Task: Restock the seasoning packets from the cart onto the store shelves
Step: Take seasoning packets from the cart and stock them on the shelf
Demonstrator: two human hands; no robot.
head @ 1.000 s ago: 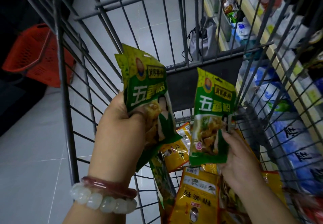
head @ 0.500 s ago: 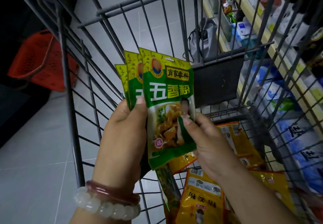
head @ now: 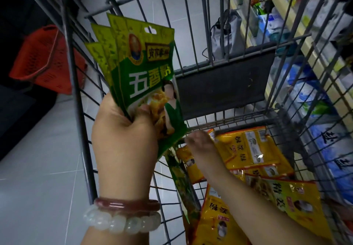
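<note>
My left hand [head: 124, 139] grips a fanned stack of three green seasoning packets [head: 141, 69] above the left side of the wire cart [head: 191, 4]. My right hand [head: 200, 145] is low inside the cart, blurred, just below the green stack and over the yellow packets [head: 252, 149]. Its fingers look loosely curled and hold nothing that I can see. Several yellow packets lie on the cart floor, and one more green packet [head: 183, 183] stands on edge between them and the cart's left wall.
Store shelves [head: 313, 40] with white and blue bags run along the right, behind the cart's wire side. A red shopping basket [head: 44, 59] sits on the grey floor at the left. A dark panel [head: 221, 84] hangs on the cart's far end.
My right hand passed its green packet onto the stack in my left hand, then let go and dropped down into the cart. The stack has tilted and risen slightly.
</note>
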